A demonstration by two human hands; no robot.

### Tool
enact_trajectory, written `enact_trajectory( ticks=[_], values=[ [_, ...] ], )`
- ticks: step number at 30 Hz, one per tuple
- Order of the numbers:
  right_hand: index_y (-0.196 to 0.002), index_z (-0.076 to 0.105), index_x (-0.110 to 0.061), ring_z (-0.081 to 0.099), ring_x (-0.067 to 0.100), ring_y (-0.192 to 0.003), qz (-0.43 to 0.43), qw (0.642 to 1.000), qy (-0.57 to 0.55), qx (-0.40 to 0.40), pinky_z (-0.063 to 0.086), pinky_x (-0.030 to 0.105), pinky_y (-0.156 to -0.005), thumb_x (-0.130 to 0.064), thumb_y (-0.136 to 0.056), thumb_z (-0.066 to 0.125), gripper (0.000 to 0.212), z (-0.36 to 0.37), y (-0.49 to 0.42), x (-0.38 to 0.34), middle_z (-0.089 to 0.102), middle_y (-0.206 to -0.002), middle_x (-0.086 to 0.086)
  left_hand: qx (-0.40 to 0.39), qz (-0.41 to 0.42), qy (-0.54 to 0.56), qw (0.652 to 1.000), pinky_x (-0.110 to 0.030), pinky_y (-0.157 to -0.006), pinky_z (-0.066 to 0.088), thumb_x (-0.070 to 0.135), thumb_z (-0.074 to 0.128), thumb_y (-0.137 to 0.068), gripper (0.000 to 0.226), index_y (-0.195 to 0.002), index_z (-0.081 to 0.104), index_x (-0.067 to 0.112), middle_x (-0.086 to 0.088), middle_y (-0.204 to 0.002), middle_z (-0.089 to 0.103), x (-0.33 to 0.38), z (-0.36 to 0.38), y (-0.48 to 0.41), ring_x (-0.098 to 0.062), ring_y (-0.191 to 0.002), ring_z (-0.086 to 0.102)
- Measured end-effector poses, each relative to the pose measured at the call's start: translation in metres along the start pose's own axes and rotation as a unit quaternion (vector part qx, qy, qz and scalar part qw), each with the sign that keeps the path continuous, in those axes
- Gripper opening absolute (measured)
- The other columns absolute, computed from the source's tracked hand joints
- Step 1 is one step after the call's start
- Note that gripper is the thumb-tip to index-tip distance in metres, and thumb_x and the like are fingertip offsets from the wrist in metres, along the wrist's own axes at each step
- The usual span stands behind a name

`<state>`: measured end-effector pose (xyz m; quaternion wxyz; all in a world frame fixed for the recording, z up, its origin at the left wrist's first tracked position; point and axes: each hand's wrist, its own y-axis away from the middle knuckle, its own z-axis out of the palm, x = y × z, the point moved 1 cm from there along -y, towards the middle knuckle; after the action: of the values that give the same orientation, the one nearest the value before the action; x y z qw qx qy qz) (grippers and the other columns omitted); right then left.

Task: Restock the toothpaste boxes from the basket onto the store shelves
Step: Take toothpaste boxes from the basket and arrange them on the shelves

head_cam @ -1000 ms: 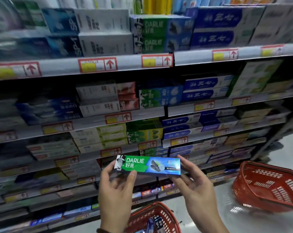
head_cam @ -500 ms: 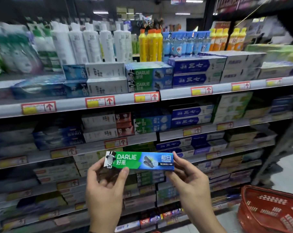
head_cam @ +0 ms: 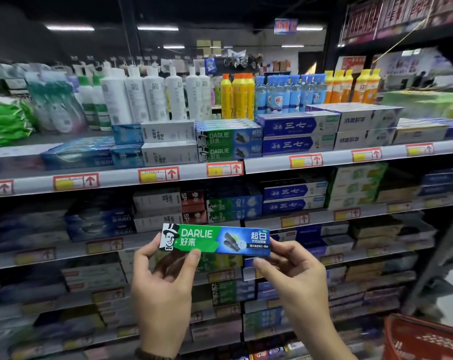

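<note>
Left hand and right hand each pinch one end of the Darlie box. It looks like the placing step; next it should go up onto the matching Darlie stack.

We hold both hands up side by side in front of us. Our left hand pinches the left end of the toothpaste box, thumb on its near face, fingers behind. Our right hand pinches the right end likewise, its forearm running down to the right.
</note>
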<state>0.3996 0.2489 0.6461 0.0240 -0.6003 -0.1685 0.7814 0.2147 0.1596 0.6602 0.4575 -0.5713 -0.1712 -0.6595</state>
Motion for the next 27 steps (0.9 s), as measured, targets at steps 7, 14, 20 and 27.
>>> enact_trajectory(
  ticks=[7,14,20,27],
  values=[
    [-0.100,0.078,-0.004,0.075,0.017,-0.080,-0.038,0.999,-0.011,0.031,0.061,0.024,-0.070,0.003,-0.086,0.080,0.016,0.017,-0.016,-0.015,0.081,-0.091,0.011,0.004,0.009,0.009,1.000,-0.017,-0.071,0.060,0.004,0.085,-0.078,0.049,-0.117,0.063,0.022,0.005,-0.095,0.081,0.002,0.001,-0.027,-0.012,-0.087,0.078],
    [-0.098,0.080,-0.009,0.076,0.032,-0.085,-0.062,0.996,0.004,0.067,0.065,0.045,-0.084,-0.010,-0.081,0.084,0.018,0.037,-0.049,-0.032,0.080,-0.091,0.014,-0.011,0.033,0.000,0.999,-0.008,-0.070,0.054,0.010,0.077,-0.091,0.028,-0.112,0.069,0.026,0.009,-0.092,0.080,0.011,0.002,-0.073,0.001,-0.080,0.074],
    [-0.098,0.078,-0.006,0.076,0.029,-0.087,-0.080,0.993,0.010,0.085,0.066,0.045,-0.084,-0.001,-0.088,0.081,0.011,0.049,-0.071,-0.043,0.081,-0.094,0.013,-0.026,0.077,-0.040,0.996,-0.022,-0.077,0.057,0.038,0.078,-0.086,0.025,-0.109,0.071,0.034,0.015,-0.085,0.076,0.018,0.007,-0.104,-0.001,-0.074,0.068],
    [-0.095,0.080,-0.009,0.074,0.023,-0.083,-0.094,0.991,0.012,0.091,0.064,0.046,-0.081,-0.005,-0.097,0.072,0.009,0.052,-0.107,-0.055,0.081,-0.094,0.011,-0.024,0.110,-0.047,0.993,-0.040,-0.095,0.060,0.031,0.077,-0.091,0.013,-0.104,0.073,0.032,0.007,-0.103,0.077,0.023,0.029,-0.136,-0.012,-0.099,0.073]
  ],
)
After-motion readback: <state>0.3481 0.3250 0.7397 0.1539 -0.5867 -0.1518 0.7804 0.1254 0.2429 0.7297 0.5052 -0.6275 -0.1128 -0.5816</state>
